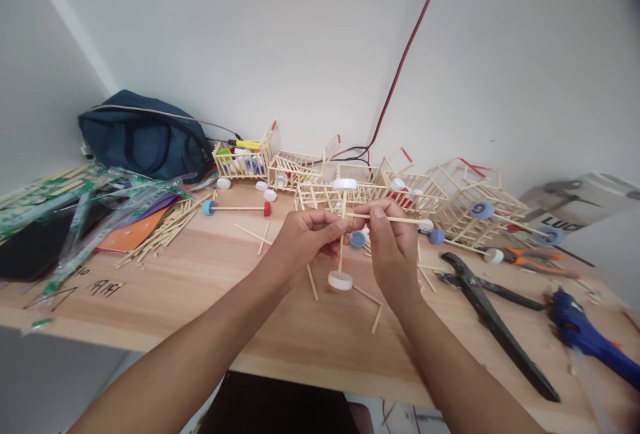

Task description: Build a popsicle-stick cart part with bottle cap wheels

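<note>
My left hand (311, 233) is closed on a wooden-stick axle (341, 259). A white bottle cap (340, 281) sits on its near end and another white cap (345, 185) on its far end. Between the thumb and fingers of my right hand (393, 257) a thin wooden stick (407, 220) lies roughly crosswise. Its left end meets or nearly meets the axle close to my left fingertips; actual contact is unclear. A blue bottle cap (357, 239) rests on the table between the hands. Behind them stand several small stick-built carts (320, 195), partly hidden by the hands.
Black pliers (480, 301), a blue glue gun (585, 327) and orange-handled pliers (535, 259) lie at right. An axle with blue and red caps (240, 208), loose sticks (167, 234), plastic wrappers (95, 207) and a dark blue bag (145, 134) are at left.
</note>
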Tool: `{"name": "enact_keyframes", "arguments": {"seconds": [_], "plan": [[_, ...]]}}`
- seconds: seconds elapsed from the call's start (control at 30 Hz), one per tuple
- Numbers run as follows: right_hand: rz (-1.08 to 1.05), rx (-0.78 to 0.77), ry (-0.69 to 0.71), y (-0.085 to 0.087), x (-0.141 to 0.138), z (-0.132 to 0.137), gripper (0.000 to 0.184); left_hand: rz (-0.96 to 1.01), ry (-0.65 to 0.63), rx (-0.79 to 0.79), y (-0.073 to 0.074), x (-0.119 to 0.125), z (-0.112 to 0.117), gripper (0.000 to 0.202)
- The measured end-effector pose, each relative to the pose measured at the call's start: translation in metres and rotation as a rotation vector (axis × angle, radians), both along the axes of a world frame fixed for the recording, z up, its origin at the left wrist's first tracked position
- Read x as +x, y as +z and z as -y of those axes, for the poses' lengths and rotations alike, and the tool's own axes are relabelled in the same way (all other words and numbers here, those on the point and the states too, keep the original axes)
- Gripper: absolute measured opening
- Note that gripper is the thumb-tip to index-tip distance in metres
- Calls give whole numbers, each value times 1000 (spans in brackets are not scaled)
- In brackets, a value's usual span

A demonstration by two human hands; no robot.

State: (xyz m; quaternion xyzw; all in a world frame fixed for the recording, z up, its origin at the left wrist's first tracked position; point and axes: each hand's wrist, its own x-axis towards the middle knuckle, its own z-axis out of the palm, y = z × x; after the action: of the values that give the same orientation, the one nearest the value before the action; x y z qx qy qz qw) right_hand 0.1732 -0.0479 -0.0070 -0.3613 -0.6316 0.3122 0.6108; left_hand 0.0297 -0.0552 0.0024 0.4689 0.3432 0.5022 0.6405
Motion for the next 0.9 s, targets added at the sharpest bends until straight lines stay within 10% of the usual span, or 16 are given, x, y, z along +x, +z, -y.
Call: {"name": "enact_keyframes", "arguments": {"seconds": [0.9], "plan": [[176,-8,36,-1,3,-11,22,111,185,43,16,-18,-8,27]]}}
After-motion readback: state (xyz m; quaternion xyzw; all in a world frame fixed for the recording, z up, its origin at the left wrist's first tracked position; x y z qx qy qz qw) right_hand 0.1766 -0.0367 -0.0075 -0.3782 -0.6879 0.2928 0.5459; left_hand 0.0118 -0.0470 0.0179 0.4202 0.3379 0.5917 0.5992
